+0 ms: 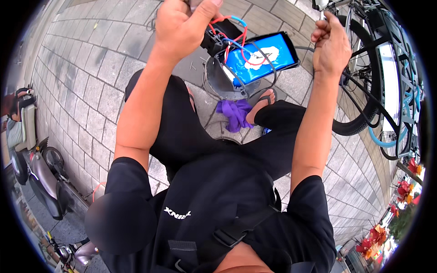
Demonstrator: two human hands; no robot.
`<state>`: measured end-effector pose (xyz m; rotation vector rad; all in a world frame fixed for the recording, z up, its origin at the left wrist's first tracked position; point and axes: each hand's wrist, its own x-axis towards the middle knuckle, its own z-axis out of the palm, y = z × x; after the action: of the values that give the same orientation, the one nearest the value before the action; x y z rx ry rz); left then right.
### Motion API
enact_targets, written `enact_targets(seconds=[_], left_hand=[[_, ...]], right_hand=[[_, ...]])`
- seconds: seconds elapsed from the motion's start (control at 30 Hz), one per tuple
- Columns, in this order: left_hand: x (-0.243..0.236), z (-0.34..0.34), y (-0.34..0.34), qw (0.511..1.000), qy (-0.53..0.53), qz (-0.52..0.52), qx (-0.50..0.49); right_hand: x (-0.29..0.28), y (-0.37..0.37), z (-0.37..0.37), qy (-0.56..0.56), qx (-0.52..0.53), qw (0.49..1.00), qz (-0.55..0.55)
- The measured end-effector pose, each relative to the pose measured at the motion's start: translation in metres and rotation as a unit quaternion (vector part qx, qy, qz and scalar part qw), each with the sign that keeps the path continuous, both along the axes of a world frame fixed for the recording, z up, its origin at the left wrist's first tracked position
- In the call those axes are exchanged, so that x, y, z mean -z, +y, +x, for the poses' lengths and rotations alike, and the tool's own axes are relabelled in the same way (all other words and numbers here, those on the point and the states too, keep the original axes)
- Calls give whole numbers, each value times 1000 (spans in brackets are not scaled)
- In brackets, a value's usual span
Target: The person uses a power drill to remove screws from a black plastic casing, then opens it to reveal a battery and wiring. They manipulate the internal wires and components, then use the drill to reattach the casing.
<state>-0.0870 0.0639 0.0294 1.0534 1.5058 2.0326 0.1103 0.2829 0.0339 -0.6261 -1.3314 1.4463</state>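
At the top edge, my left hand [180, 27] is closed, thumb pressed on a greyish piece that the frame cuts off. Close beside it hang red wires [244, 34] and blue-sleeved wires. These run to a blue wrapped battery pack [280, 45] with a white patch, lying in a black open case [295, 53]. A round metal stand or bucket [218, 84] is under the case. Over at the right, my right hand [332, 45] is raised beside a bicycle, fingers curled together near a small silvery part. What its fingertips hold is too small to name.
Right of me stands a bicycle with a black wheel [357, 118] and a light blue tube [387, 143]. A purple cloth [236, 113] lies between my sandalled feet. Parked at the left is a motor scooter [45, 186]; a seated person [20, 104] is beyond it. Red flowers [375, 236] line the lower right.
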Motion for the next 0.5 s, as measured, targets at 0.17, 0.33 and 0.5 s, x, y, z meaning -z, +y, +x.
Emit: enact_targets(seconds=[0.17, 0.33, 0.5], left_hand=[[5, -7, 8, 997, 14, 48, 57], [1, -8, 14, 979, -72, 124, 143], [8, -22, 12, 974, -59, 128, 176]], right_hand=[[126, 26, 26, -120, 99, 975, -157], [231, 1, 39, -122, 73, 958, -250], [244, -48, 45, -288, 52, 914, -281]])
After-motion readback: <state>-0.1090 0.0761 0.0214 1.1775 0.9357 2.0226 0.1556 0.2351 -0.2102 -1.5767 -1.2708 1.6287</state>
